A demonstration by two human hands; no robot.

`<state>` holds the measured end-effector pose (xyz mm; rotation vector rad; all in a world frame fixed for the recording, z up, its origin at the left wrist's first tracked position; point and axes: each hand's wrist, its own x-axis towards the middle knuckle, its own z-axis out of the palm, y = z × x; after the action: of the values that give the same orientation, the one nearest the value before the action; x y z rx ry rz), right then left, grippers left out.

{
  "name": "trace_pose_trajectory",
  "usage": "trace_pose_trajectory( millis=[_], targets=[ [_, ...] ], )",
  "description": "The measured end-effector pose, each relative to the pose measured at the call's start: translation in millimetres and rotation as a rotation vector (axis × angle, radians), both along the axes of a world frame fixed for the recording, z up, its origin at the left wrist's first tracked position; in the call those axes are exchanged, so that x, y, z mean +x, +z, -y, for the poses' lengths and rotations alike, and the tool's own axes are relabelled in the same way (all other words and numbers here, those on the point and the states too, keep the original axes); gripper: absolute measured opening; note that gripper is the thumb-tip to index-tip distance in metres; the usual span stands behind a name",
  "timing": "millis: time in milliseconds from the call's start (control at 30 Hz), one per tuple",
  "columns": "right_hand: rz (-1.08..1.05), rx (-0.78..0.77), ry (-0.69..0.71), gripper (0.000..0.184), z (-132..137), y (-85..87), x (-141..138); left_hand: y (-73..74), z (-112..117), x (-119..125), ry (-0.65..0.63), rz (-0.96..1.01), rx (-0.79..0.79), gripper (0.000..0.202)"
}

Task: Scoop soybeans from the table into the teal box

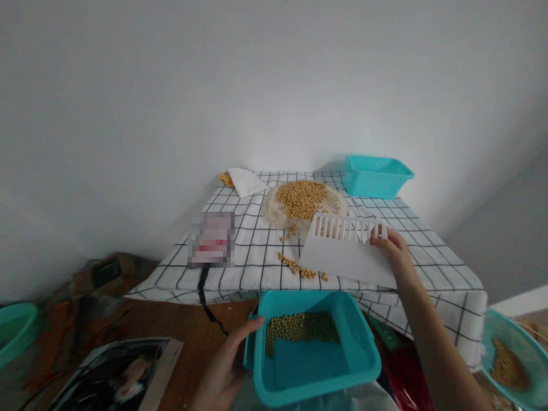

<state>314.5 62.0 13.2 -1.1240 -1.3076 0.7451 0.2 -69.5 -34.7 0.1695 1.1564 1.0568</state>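
Observation:
My left hand (pixel 233 357) grips the left side of a teal plastic bin (pixel 317 389), its thumb over the rim. The bin sits just below the table's front edge and has soybeans (pixel 299 326) along its far side. In my right hand (pixel 394 246) is a white plastic board (pixel 349 257) with a row of slots along its far edge, the fingers closed around its right end. The board rests at a slant over the tablecloth. A short line of soybeans (pixel 295 265) lies left of it. Behind it is a heap of soybeans (pixel 302 197) on a beige round patch.
A checked cloth covers the table (pixel 252 251). At the back right stands another teal bin (pixel 374 178); a white cloth (pixel 246 181) lies back left. A blurred-out item with a black strap (pixel 205 297) is at left. A tub (pixel 511 357) with grain-like contents sits lower right.

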Motion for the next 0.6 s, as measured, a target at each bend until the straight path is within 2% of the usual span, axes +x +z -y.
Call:
trace_pose_trajectory(
  millis=[100,433,600],
  targets=[
    [-0.016,-0.018,-0.004,0.01,1.8,-0.9,-2.5,-0.5,-1.3,0.2,-0.015,0.109,-0.009,0.01],
    [-0.074,-0.054,0.023,0.01,5.7,5.3,-8.2,-6.0,0.5,-2.9,0.016,0.12,-0.038,0.007],
    [-0.197,-0.134,0.084,0.007,8.3,6.1,-14.4,-4.7,-0.6,-3.4,-0.007,0.099,-0.016,0.008]
  ],
)
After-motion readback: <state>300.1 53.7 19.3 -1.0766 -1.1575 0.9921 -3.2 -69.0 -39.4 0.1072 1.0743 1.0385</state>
